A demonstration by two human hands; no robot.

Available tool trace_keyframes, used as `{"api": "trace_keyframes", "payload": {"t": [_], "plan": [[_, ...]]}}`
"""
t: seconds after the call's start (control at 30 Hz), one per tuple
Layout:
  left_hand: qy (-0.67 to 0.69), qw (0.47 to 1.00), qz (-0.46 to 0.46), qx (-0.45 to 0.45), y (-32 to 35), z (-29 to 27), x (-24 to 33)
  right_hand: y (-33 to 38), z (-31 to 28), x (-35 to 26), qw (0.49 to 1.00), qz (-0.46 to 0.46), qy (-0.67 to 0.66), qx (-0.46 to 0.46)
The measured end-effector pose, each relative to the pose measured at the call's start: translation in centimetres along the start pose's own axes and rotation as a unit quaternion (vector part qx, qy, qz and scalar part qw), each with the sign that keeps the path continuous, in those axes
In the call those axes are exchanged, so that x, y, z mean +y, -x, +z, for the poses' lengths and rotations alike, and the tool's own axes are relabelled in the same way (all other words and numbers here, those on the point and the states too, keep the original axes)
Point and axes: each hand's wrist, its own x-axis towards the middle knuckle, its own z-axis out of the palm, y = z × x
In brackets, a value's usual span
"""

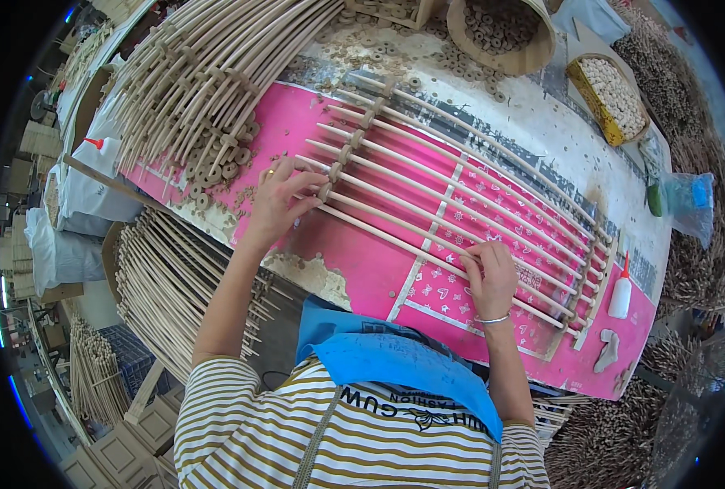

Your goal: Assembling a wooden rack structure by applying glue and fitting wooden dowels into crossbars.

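Several pale wooden rods point(411, 188) lie side by side on the pink printed sheet point(297, 114). Small brown wooden connector pieces point(345, 153) cross them near their left ends, and a similar row of connectors point(584, 273) crosses near their right ends. At the left end of the nearest rods, my left hand point(279, 200) is closed, its thumb and fingers pinching a rod end beside a connector. My right hand point(491, 277) pinches one of the nearest rods right of its middle. Its fingertips partly hide the grip.
Finished-looking rod bundles point(216, 65) with connectors and loose wooden rings point(204, 175) lie at the left. A bucket of rings point(501, 33), a yellow box of pale pieces point(607, 94), a white red-tipped glue bottle point(620, 295) and a grey rag point(606, 350) stand around the rods.
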Motion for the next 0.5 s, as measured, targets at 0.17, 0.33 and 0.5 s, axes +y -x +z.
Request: {"api": "trace_keyframes", "payload": {"t": [0.17, 0.33, 0.5], "plan": [[-0.019, 1.000, -0.009, 0.005, 0.0, 0.1, 0.5, 0.1, 0.4, 0.1, 0.998, -0.022, 0.059, 0.016], [0.019, 0.999, -0.014, 0.025, 0.1, 0.0, 1.1, 0.6, 0.1, -0.1, 0.995, -0.025, 0.083, 0.044], [0.020, 0.980, -0.147, 0.130, 2.4, -2.3, -4.0, 3.7, -1.3, -0.7, 0.999, -0.025, 0.044, -0.002]]}}
